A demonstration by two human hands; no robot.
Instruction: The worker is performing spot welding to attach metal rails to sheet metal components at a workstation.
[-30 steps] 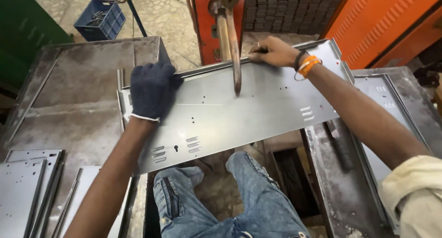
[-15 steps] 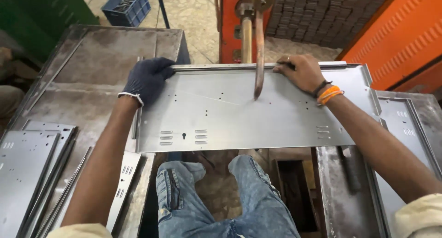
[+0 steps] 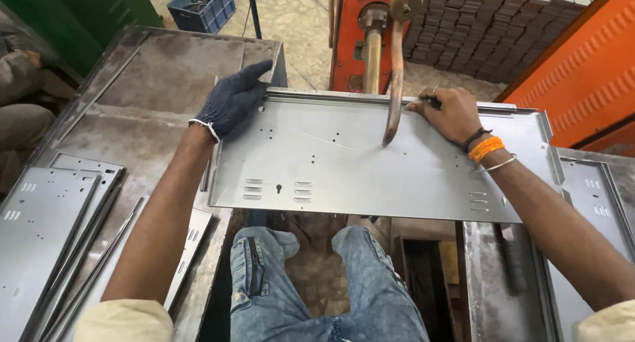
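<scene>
The wide grey sheet-metal panel [image 3: 370, 163] looked smooth and satin-matt, with punched holes, slots and folded edges. The left hand [image 3: 231, 100] wore a dark blue knitted cloth glove, coarse in weave; the right hand [image 3: 453, 114] was bare, with an orange thread band and a thin metal bangle at the wrist. The curved copper-coloured metal rod [image 3: 395, 84] had a dull sheen. The dark steel table [image 3: 152, 84] was stained and rough. The stacked grey metal panels [image 3: 40, 229] looked matt. The faded blue denim trousers [image 3: 317, 289] looked worn and mottled.
</scene>
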